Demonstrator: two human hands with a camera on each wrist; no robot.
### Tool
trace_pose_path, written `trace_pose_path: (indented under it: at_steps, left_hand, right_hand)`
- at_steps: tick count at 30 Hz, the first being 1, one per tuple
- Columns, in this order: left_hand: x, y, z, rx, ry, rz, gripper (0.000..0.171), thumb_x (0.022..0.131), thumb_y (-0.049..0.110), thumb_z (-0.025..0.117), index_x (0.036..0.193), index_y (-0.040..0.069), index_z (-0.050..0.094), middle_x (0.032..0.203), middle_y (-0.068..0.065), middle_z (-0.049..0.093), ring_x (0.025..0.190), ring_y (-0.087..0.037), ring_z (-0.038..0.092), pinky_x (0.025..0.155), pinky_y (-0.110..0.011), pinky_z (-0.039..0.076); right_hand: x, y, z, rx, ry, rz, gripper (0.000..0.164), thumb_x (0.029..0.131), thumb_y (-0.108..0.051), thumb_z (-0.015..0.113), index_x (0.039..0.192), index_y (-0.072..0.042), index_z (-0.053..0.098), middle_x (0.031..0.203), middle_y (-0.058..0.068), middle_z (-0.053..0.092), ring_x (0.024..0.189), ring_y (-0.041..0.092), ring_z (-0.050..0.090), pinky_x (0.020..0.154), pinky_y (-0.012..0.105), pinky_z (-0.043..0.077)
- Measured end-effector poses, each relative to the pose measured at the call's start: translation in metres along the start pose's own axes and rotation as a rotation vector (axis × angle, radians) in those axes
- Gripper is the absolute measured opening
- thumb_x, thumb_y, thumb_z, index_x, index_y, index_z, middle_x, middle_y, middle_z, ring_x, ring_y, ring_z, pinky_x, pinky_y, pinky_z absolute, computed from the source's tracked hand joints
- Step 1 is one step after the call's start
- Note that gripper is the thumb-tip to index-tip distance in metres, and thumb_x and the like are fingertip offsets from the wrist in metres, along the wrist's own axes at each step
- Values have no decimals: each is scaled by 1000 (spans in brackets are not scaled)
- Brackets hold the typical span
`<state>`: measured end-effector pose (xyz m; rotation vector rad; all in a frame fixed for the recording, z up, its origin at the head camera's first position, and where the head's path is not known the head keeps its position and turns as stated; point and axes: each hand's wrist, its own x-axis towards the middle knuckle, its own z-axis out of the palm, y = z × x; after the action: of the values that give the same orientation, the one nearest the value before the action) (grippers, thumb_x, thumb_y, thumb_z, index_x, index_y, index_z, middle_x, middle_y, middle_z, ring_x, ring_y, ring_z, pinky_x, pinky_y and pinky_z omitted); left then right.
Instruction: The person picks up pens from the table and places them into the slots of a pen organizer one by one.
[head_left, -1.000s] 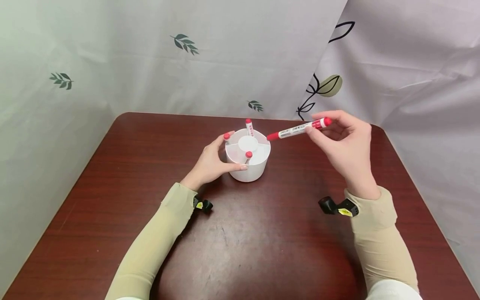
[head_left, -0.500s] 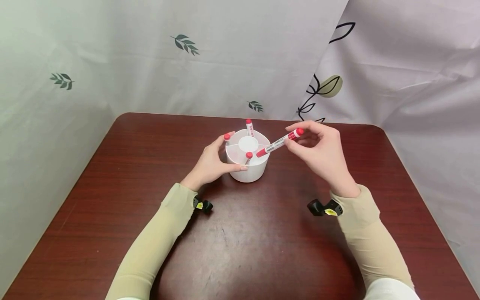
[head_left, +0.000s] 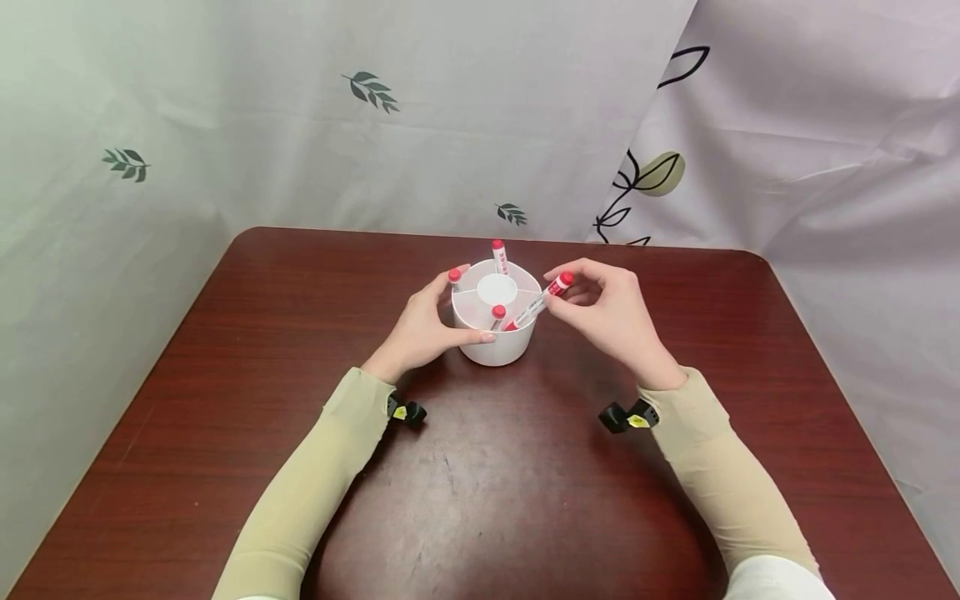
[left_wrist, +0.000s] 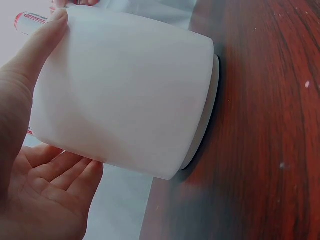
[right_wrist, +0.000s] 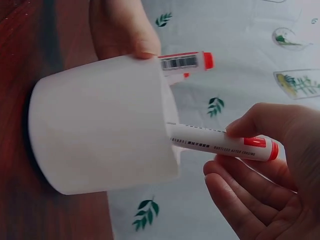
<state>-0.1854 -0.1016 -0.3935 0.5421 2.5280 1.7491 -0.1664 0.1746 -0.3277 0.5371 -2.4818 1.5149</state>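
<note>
A round white pen holder (head_left: 498,352) with divided compartments and a raised round centre stands on the table. My left hand (head_left: 422,327) grips its left side, thumb at the near rim and fingers round the back. Three red-capped markers stand in it: one at the back (head_left: 501,257), one at the left (head_left: 454,280) and one at the front (head_left: 498,314). My right hand (head_left: 609,315) pinches another red and white marker (right_wrist: 215,140) near its upper end. That marker slants down to the left, its lower end inside the holder's front right compartment, close to the front marker.
The dark red-brown wooden table (head_left: 480,500) has rounded far corners. Pale curtains (head_left: 285,150) with leaf prints hang behind and beside it. A small black camera (head_left: 628,416) sits on the right wrist, and another (head_left: 407,412) on the left.
My right hand has moved left and slightly down, bringing its marker from beside the holder into the front right compartment. My left hand and the holder have stayed in place.
</note>
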Motion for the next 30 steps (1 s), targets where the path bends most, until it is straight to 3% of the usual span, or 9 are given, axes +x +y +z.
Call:
trace_pose_path:
  at_steps: [15,23,26,30]
  left_hand:
    - [1,0,0,15,-4,4,102,69,39,96,154,21,43,139,7,57,127,-14,56,106,-38,45]
    - [0,2,-2,14,0,14,102,67,37,98,153,21,44,140,4,56,130,-17,54,108,-41,43]
    - [-1,1,-4,54,-10,31,107,67,40,97,155,24,40,144,4,53,131,-16,52,109,-43,41]
    - [-2,0,-15,182,-10,65,110,68,48,94,159,27,35,153,3,45,137,-15,43,112,-46,36]
  right_hand:
    - [2,10,16,-65,-39,-6,23,83,-7,83,106,-9,77,88,-1,71,74,13,68,68,26,58]
    - [3,17,11,-70,-36,-20,31,83,-8,85,112,-9,75,93,4,72,77,15,68,71,26,58]
    - [2,20,4,-60,-30,-3,33,85,-12,84,117,-11,74,96,6,73,80,16,69,74,28,58]
    - [1,20,-14,-71,31,14,33,88,-18,82,120,-14,74,100,7,73,84,16,69,77,27,57]
